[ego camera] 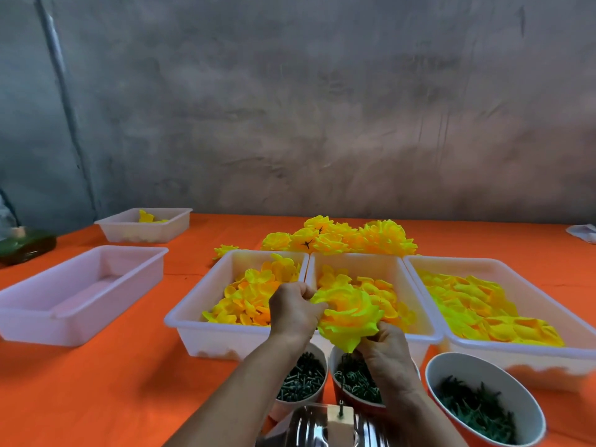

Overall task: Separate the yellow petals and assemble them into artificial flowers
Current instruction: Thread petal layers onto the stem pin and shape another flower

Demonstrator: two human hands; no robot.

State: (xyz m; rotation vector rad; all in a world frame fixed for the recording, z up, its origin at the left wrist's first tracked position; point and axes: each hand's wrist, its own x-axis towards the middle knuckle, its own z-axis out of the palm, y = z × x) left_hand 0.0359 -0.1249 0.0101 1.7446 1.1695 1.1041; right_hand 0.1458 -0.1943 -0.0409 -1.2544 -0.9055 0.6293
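Left hand [292,309] and right hand [385,345] both pinched a big yellow cloth flower [350,314] above the middle white plastic tub [371,262] full of yellow petals [395,306], paper cups [477,366] held green stems [477,411]

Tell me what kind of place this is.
Probably a small craft workshop for artificial flowers: trays of yellow petals, a pile of finished flowers on the orange table, and a bare wall.

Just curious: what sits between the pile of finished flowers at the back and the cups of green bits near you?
In the head view, three white trays of loose yellow petals lie between the finished flowers and the cups.
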